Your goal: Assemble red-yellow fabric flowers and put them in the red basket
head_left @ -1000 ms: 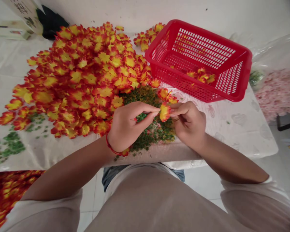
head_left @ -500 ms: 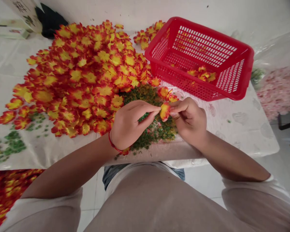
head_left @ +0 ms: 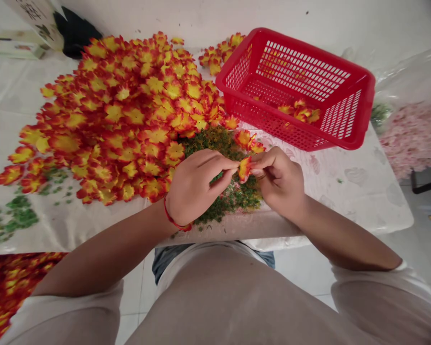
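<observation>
My left hand (head_left: 197, 187) pinches the left edge of a flower (head_left: 244, 168) above green sprigs (head_left: 233, 203) it partly hides. My right hand (head_left: 282, 182) pinches the right edge, fingertips hard to make out. Far right, the red basket (head_left: 309, 52) partly screens blossoms (head_left: 301, 112).

The characters (head_left: 31, 10) on the pale package (head_left: 52, 36) are illegible.

There are two hands (head_left: 196, 189) (head_left: 283, 187), one basket (head_left: 311, 52), one bracelet (head_left: 170, 218) and countless flowers (head_left: 113, 113).
</observation>
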A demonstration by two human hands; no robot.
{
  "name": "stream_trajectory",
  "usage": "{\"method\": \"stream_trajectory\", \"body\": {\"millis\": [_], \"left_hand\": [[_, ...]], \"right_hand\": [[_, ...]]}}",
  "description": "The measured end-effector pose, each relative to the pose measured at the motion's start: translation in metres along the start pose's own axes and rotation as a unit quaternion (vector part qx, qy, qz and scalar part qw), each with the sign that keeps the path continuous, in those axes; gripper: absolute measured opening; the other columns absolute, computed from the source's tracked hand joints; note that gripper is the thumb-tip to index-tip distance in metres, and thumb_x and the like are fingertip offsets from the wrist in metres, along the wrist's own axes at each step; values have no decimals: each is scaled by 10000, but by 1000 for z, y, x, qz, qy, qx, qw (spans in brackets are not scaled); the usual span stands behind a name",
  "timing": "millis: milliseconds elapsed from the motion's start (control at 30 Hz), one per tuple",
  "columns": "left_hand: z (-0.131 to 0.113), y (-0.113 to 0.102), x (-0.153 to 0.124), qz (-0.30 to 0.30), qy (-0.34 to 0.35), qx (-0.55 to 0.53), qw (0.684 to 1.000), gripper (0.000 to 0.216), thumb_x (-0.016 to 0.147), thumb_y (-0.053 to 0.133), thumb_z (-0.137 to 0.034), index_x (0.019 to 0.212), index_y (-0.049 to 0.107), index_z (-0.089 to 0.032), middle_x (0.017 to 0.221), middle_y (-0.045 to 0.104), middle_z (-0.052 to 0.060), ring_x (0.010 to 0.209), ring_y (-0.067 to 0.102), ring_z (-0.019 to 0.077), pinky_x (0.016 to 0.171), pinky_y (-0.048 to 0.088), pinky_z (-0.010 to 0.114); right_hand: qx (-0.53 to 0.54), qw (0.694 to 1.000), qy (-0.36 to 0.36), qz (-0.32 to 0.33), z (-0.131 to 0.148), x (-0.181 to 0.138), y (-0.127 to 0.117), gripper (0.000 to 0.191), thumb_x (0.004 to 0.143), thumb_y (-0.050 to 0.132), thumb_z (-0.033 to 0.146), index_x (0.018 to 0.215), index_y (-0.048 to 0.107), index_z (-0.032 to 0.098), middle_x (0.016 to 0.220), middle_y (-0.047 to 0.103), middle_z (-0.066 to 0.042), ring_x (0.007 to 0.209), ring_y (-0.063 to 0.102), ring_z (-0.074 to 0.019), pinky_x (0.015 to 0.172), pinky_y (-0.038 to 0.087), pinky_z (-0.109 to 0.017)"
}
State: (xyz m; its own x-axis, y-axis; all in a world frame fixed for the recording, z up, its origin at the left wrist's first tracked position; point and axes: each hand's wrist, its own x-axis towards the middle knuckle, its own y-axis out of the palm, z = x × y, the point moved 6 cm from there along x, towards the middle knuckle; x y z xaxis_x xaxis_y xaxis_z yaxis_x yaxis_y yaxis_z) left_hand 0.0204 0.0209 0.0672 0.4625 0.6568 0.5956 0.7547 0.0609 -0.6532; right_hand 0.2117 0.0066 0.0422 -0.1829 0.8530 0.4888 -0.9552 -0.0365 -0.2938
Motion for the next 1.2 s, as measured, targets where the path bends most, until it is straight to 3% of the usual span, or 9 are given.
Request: {"method": "stream_trajectory", "body": {"millis": [200, 333, 533, 667, 767, 833, 967, 1100, 1200], "left_hand": [[2, 0, 3, 22, 35, 42, 998, 146, 1165, 649, -198, 1153, 794, -206, 1037, 853, 49, 989, 802, 210, 939, 616, 351], [1, -9, 4, -24, 20, 32, 999, 143, 1161, 663, -198, 1251, 763, -243, 1115, 864, 34, 1047, 813, 206, 994, 629, 375], [0, -22, -1, -113, 25, -9, 993, 591, 1103, 764, -279, 1634, 506, -296, 1327, 802, 84, 1198, 787, 278, 1110, 644, 513], [11, -28, -6, -197, -17, -42, 979, 491, 1125, 718, -398, 1578, 545, -323, 1363, 746, 88, 1243, 751, 292, 1090, 625, 520], [15, -30, -7, -224, -32, -48, 973, 169, 1160, 665, -358, 1322, 693, -321, 1153, 765, 45, 1179, 723, 267, 1105, 578, 504], [17, -28, -6, -206, -48, -58, 976, 115, 1178, 648, -363, 1122, 727, -302, 999, 756, 21, 1047, 720, 241, 1023, 583, 469], [22, -21, -5, -143, -81, -62, 984, 332, 1165, 693, -471, 912, 706, -257, 817, 727, -4, 768, 682, 185, 850, 579, 399], [30, -9, -3, -74, -117, -67, 988, 246, 1209, 566, -287, 1090, 777, -244, 864, 791, -9, 753, 726, 156, 808, 593, 330], [36, -1, 1, -29, -128, -58, 990, 351, 1146, 453, -85, 1163, 772, -232, 1077, 851, 24, 932, 790, 172, 910, 631, 336]], "right_hand": [[17, 1000, 12, 3, -2, 3, 2, 132, 1174, 666, 319, 1052, 625, 289, 844, 806, 15, 729, 798, -166, 694, 636, -314], [104, 994, 44, -10, -4, 8, 3, 150, 1144, 734, 317, 1062, 614, 280, 829, 792, 40, 679, 787, -154, 691, 636, -315], [164, 985, 43, -26, -10, 15, 0, 211, 1120, 779, 369, 1055, 598, 283, 755, 754, 66, 602, 736, -154, 650, 661, -325], [47, 987, -27, -154, -1, 15, -24, 182, 1101, 804, 397, 1091, 662, 284, 832, 736, 45, 627, 737, -155, 639, 644, -330], [-112, 945, -92, -295, 10, 11, -57, 151, 1063, 851, 346, 1133, 746, 262, 986, 761, -11, 702, 753, -175, 648, 616, -352], [-209, 906, -109, -352, 11, 11, -80, 148, 1040, 878, 318, 1134, 808, 228, 1018, 766, -50, 801, 753, -206, 724, 609, -376], [-376, 873, -108, -290, 1, 26, -111, 168, 1130, 755, 343, 1194, 849, 219, 1040, 757, -96, 974, 716, -269, 911, 576, -449], [-406, 871, -78, -266, -3, 34, -123, 162, 1160, 691, 331, 1147, 787, 202, 1100, 648, -142, 1016, 666, -298, 832, 553, -428], [-411, 864, -63, -285, 2, 34, -119, 184, 1186, 633, 374, 1091, 705, 233, 1075, 644, -127, 975, 660, -295, 913, 546, -488]]}}
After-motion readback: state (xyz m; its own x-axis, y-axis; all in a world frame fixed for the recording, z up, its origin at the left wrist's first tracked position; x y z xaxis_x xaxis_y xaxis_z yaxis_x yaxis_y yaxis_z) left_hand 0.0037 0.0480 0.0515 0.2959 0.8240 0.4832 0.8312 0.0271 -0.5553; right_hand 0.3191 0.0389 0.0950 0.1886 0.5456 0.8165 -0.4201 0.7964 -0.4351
